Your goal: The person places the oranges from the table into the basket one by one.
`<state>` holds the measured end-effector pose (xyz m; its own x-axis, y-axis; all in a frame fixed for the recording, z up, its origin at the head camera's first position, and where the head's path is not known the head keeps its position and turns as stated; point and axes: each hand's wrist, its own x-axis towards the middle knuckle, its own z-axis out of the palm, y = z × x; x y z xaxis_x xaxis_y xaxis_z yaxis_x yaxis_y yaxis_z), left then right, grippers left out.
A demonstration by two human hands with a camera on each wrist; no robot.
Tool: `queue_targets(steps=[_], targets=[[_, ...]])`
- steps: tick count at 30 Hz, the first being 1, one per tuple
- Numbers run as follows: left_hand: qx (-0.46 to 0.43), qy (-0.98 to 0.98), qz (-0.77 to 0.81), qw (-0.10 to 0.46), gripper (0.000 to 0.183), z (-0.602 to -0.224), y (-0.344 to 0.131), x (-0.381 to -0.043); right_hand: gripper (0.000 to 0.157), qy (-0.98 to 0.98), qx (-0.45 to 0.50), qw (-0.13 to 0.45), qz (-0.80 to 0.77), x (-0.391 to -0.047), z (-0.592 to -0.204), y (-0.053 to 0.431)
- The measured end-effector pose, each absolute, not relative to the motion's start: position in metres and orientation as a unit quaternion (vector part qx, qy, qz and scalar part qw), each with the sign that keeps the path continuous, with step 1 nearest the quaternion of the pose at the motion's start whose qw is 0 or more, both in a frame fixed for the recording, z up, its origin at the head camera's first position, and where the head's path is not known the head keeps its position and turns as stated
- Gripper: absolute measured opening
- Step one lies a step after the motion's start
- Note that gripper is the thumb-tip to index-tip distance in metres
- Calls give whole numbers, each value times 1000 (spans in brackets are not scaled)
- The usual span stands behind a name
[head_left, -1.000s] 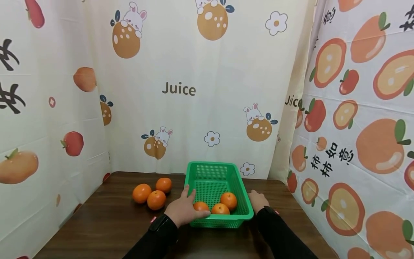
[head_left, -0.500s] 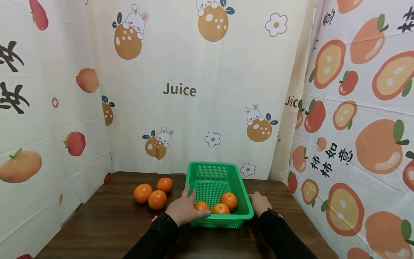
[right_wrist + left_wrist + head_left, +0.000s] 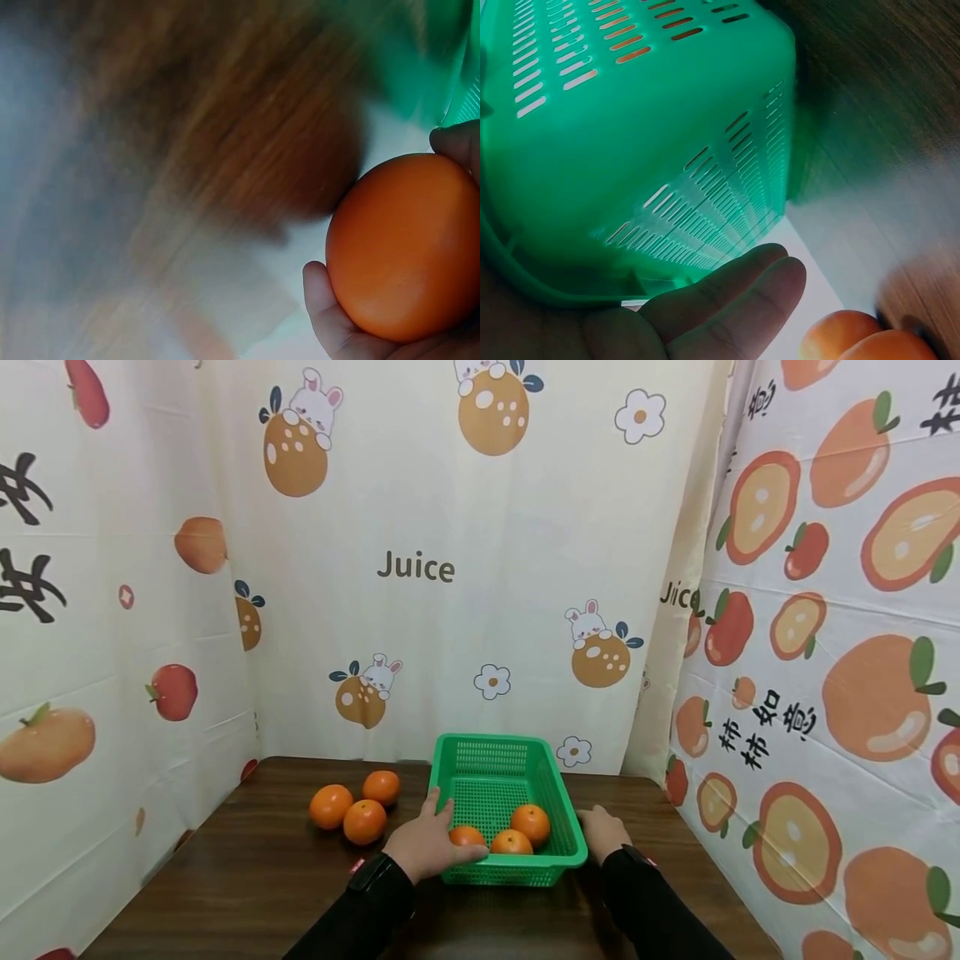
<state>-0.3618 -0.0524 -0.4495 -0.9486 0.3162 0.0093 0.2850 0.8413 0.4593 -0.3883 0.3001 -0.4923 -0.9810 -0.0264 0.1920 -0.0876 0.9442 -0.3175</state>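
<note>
basket (image 3: pixel 486 800) holds three oranges (image 3: pixel 512 842) at its near end.

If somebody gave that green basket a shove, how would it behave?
The green basket would probably slide rather than tip, as it looks wider than tall. Its thin, slotted walls suggest light, slightly springy plastic. The oranges inside look round, so they may roll about.

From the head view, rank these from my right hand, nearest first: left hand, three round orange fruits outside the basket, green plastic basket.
1. Green plastic basket, just left of your right hand.
2. Left hand, at the basket's left.
3. Three round orange fruits, farthest left.
</note>
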Motion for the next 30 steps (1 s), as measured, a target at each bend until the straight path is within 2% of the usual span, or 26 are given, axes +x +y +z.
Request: queue_targets(steps=[14, 19, 23, 30], targets=[[155, 960, 230, 35, 113, -445, -52, -362, 17, -984, 32, 122, 124, -372, -491, 293], [150, 961, 230, 43, 113, -448, -56, -363, 9, -988, 11, 90, 123, -367, -488, 283], [145, 961, 233, 45, 113, -449, -58, -363, 9, -989, -4, 69, 127, -366, -488, 280], [152, 960, 232, 37, 112, -447, -54, -363, 13, -987, 17, 115, 112, -367, -496, 288]])
